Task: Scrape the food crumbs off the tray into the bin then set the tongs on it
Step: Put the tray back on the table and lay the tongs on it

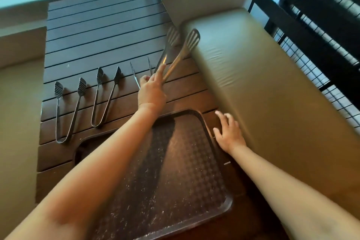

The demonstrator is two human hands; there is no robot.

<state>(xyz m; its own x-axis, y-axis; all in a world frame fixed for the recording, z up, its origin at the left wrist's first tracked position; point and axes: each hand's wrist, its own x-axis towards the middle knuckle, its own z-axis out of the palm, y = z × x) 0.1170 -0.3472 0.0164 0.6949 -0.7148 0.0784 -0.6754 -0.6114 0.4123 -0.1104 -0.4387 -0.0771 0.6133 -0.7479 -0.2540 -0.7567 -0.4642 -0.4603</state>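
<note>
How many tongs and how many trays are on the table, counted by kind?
Scalloped-tip tongs lying on the table: 2
Thin-tipped tongs, partly hidden behind the left hand: 1
Slotted-tip tongs held by the left hand: 1
Tray: 1
Total: 5

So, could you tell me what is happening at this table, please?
A person is working at a dark slatted table. Their left hand grips the large slotted tongs, lifted above the table. The right hand rests open by the right edge of the brown tray, which shows pale crumbs. Three more tongs lie in a row on the table, none on the tray yet.
</note>
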